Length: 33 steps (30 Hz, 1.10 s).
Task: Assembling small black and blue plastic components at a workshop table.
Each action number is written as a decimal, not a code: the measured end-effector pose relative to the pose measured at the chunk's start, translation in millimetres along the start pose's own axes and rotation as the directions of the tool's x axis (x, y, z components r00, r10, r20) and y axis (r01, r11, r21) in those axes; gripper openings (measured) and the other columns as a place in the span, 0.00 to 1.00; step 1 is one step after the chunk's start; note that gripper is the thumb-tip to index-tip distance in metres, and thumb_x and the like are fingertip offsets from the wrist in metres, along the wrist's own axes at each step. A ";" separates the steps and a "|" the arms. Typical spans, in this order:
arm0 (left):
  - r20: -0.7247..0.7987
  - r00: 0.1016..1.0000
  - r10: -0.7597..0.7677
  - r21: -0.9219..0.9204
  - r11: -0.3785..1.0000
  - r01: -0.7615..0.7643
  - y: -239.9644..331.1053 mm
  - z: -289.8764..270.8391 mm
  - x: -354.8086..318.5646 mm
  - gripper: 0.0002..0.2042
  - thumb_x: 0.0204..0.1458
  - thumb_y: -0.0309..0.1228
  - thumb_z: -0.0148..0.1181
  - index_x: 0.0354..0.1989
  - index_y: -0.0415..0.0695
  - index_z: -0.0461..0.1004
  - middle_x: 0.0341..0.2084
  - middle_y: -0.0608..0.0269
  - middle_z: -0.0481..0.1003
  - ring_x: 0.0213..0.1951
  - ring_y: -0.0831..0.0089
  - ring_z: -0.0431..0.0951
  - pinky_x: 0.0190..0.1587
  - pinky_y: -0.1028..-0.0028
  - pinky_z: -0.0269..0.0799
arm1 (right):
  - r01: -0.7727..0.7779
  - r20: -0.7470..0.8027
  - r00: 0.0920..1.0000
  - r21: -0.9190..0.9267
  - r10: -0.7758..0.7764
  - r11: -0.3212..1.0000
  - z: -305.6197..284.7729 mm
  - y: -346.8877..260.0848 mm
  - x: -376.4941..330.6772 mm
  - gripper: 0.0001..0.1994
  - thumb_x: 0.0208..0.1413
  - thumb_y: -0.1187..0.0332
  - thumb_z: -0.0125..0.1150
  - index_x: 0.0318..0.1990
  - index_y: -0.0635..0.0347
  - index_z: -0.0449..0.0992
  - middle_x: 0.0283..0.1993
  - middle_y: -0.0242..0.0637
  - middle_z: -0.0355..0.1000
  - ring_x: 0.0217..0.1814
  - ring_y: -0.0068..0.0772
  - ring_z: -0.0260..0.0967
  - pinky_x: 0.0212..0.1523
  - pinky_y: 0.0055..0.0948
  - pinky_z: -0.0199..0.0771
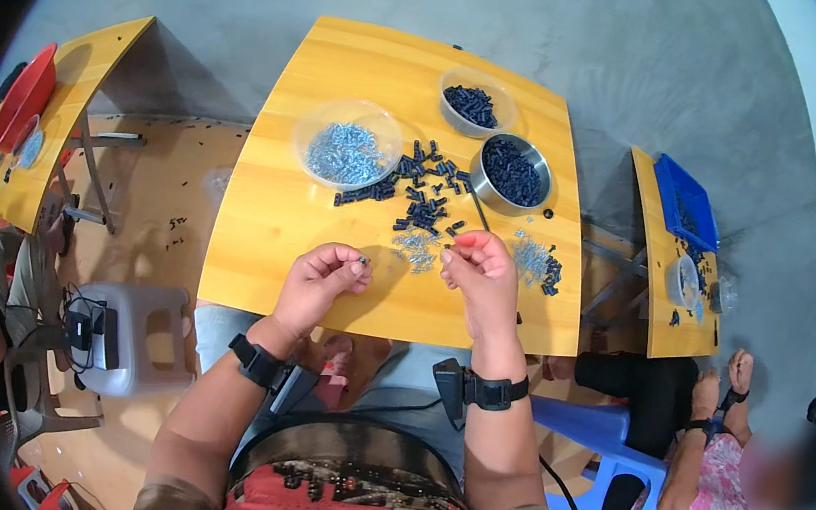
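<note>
My left hand is above the near part of the table, thumb and fingertips pinched on a small dark part. To its right, my right hand is also closed, with a tiny dark piece at its thumb tip, too small to name. A thin dark rod runs from the steel bowl toward my right fingers; whether they hold it cannot be told. Beyond my hands lie scattered black plastic parts, a small pile of silver screw-like pieces and another silver pile.
On the yellow table stand a clear bowl of silver pieces, a clear tub of black parts and a steel bowl of black parts. A seated person is at right. A grey stool stands at left.
</note>
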<state>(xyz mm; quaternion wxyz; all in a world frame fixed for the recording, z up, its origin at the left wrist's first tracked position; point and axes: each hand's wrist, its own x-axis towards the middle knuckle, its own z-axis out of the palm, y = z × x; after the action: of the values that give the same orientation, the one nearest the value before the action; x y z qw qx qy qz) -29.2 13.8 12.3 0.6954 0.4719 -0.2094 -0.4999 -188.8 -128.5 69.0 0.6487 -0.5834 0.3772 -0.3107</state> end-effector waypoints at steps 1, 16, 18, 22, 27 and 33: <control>-0.002 1.000 0.000 -0.005 1.000 0.000 4.7 4.6 -4.4 0.03 0.54 0.25 0.52 0.35 0.39 0.70 0.29 0.62 0.75 0.33 0.75 0.75 0.38 0.76 0.72 | 0.006 0.027 1.000 0.070 -0.008 0.998 3.4 -2.3 -6.6 0.07 0.47 0.76 0.60 0.36 0.63 0.72 0.28 0.29 0.71 0.26 0.17 0.66 0.26 0.15 0.64; 0.223 0.974 -0.037 0.015 0.999 0.035 35.1 44.6 -59.6 0.08 0.50 0.27 0.59 0.38 0.37 0.73 0.26 0.65 0.75 0.28 0.81 0.73 0.33 0.82 0.70 | 0.010 0.221 0.974 0.213 -0.058 0.977 20.5 -25.0 -70.2 0.06 0.49 0.76 0.60 0.36 0.64 0.72 0.30 0.32 0.72 0.28 0.18 0.69 0.27 0.16 0.68; 0.225 0.974 -0.027 -0.011 0.999 0.031 34.0 46.8 -62.6 0.08 0.50 0.27 0.59 0.38 0.37 0.73 0.26 0.65 0.75 0.28 0.81 0.73 0.32 0.82 0.70 | 0.003 0.222 0.974 0.212 -0.052 0.977 20.0 -24.8 -75.0 0.06 0.49 0.77 0.61 0.36 0.64 0.73 0.30 0.32 0.72 0.27 0.18 0.69 0.26 0.15 0.68; 0.220 0.974 -0.052 0.004 0.999 0.052 34.4 48.5 -67.9 0.08 0.50 0.26 0.59 0.37 0.37 0.74 0.25 0.65 0.75 0.27 0.82 0.72 0.31 0.82 0.70 | 0.021 0.186 0.981 0.156 -0.050 0.988 21.0 -25.3 -81.3 0.07 0.48 0.77 0.61 0.35 0.64 0.73 0.29 0.34 0.73 0.26 0.22 0.69 0.25 0.18 0.67; 0.230 0.973 -0.035 -0.010 0.999 0.038 33.8 47.9 -71.9 0.07 0.50 0.26 0.59 0.37 0.37 0.74 0.25 0.65 0.75 0.26 0.82 0.72 0.31 0.82 0.70 | 0.052 0.178 0.981 0.125 -0.074 0.991 24.7 -32.0 -88.0 0.05 0.47 0.76 0.63 0.33 0.63 0.74 0.28 0.31 0.72 0.25 0.16 0.68 0.24 0.14 0.67; 0.244 0.965 -0.101 -0.081 0.989 0.124 38.9 42.9 -77.6 0.07 0.50 0.26 0.59 0.37 0.37 0.74 0.25 0.65 0.75 0.27 0.81 0.73 0.31 0.82 0.71 | 0.067 0.177 0.981 0.060 -0.076 0.996 30.9 -35.4 -92.2 0.05 0.47 0.75 0.63 0.31 0.64 0.74 0.25 0.30 0.71 0.23 0.14 0.66 0.23 0.13 0.65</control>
<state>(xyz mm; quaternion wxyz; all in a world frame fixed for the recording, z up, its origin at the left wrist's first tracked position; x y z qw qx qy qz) -74.6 66.1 80.0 0.6575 0.3854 -0.2403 -0.6011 -209.3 -39.0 116.9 0.6836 -0.6046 0.2879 -0.2902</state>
